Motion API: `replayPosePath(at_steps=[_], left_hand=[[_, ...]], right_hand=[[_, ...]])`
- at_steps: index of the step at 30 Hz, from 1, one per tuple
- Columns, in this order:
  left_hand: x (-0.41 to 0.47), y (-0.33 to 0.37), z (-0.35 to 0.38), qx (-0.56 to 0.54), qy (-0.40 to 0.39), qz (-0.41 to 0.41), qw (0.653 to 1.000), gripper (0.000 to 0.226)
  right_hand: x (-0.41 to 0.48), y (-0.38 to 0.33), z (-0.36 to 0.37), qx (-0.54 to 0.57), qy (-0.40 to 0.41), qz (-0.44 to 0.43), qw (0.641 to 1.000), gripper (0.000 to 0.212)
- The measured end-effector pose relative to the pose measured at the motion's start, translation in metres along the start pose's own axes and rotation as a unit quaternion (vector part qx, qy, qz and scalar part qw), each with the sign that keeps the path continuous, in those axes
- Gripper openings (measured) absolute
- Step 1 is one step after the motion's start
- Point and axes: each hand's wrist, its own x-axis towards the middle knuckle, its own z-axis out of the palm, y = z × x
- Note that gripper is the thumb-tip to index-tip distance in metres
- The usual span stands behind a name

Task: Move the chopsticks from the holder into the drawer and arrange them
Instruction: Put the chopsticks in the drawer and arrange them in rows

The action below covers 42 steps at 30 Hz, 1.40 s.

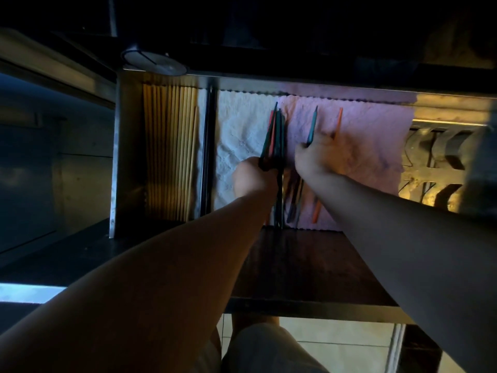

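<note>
An open drawer [295, 83] lies below me in dim light, lined with a white cloth [239, 130] and a pink cloth [376, 146]. My left hand [252, 176] grips a bundle of dark and red chopsticks [274, 133] over the seam between the cloths. To its right, my right hand [314, 157] pinches a teal chopstick [312, 125] above the pink cloth. An orange chopstick [337, 122] runs under that hand, its other end showing near the drawer's front. A few more dark chopsticks [293, 200] lie between my forearms. The holder is not in view.
Several pale wooden chopsticks [169, 157] fill a narrow compartment on the left, behind a dark divider [207, 157]. A metal rack with curved slots [441, 152] sits at the right. A round knob [154, 61] juts above the drawer. Tiled floor [336, 337] shows below.
</note>
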Motion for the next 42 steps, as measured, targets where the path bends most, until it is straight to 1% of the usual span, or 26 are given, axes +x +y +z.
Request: replayPosePath(at_steps=[2, 6, 8, 10, 13, 16, 19, 23, 26, 29, 32, 35, 40, 42], left_hand=[[-0.003, 0.001, 0.003, 0.014, 0.001, 0.012, 1.0, 0.02], [-0.008, 0.006, 0.012, 0.053, 0.025, 0.043, 0.997, 0.031], [-0.007, 0.008, 0.016, 0.064, 0.036, 0.052, 0.996, 0.035], [-0.006, 0.011, 0.02, 0.104, 0.036, 0.074, 0.991, 0.032], [-0.005, 0.013, 0.023, 0.173, 0.039, 0.094, 0.98, 0.026], [-0.005, 0.014, 0.024, 0.217, 0.028, 0.119, 0.968, 0.024], [-0.003, 0.018, 0.024, 0.221, 0.021, 0.107, 0.969, 0.029], [0.0, 0.029, 0.024, 0.193, 0.004, 0.067, 0.979, 0.043], [0.001, 0.034, 0.025, 0.221, 0.003, 0.061, 0.973, 0.03], [-0.002, 0.039, 0.023, 0.228, -0.007, 0.054, 0.972, 0.026], [-0.003, 0.042, 0.018, 0.196, -0.03, 0.04, 0.979, 0.028], [-0.003, 0.039, 0.011, 0.167, -0.026, 0.054, 0.984, 0.033], [-0.004, 0.034, 0.0, 0.143, -0.027, 0.087, 0.985, 0.035], [-0.004, 0.032, -0.004, 0.123, -0.026, 0.09, 0.988, 0.036]], right_hand=[[0.0, 0.001, -0.003, -0.025, 0.043, -0.008, 0.999, 0.053], [-0.001, 0.009, -0.007, 0.077, 0.058, -0.028, 0.995, 0.038], [-0.003, 0.015, -0.008, 0.166, 0.051, -0.043, 0.984, 0.034], [-0.006, 0.018, -0.011, 0.229, 0.033, -0.036, 0.972, 0.032], [-0.013, 0.021, -0.025, 0.276, 0.01, -0.024, 0.961, 0.031], [-0.021, 0.021, -0.036, 0.277, -0.002, -0.032, 0.96, 0.032], [-0.022, 0.019, -0.034, 0.344, -0.008, -0.018, 0.939, 0.029], [-0.022, 0.018, -0.037, 0.398, -0.015, -0.013, 0.917, 0.023], [-0.02, 0.02, -0.039, 0.448, -0.032, 0.001, 0.894, 0.015], [-0.019, 0.024, -0.036, 0.441, -0.041, 0.001, 0.897, 0.013], [-0.019, 0.027, -0.037, 0.437, -0.036, -0.015, 0.899, 0.014], [-0.022, 0.029, -0.036, 0.441, -0.031, -0.014, 0.897, 0.018], [-0.028, 0.026, -0.038, 0.415, -0.014, -0.039, 0.909, 0.009], [-0.028, 0.026, -0.038, 0.407, -0.014, -0.038, 0.912, 0.014]])
